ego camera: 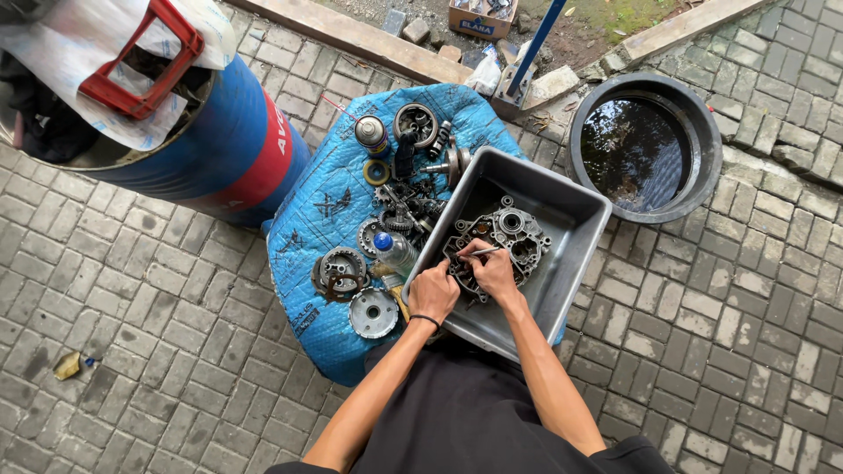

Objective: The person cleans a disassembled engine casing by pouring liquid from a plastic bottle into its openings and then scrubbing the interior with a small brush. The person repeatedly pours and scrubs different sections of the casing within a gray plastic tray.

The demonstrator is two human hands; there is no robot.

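Observation:
A grey metal engine casing (507,235) lies inside a grey rectangular tray (572,213). My left hand (432,292) grips the near-left edge of the casing and wears a dark band at the wrist. A thin metal tool (482,252) is pinched in my right hand (493,271), which rests on the casing, the tool's tip pointing right across it. Both hands are inside the tray.
Several gears, clutch parts and a blue-capped bottle (390,248) lie on a blue sheet (327,209) left of the tray. A blue and red drum (230,147) stands at upper left. A black tub of dark water (644,147) sits at upper right. Brick paving surrounds everything.

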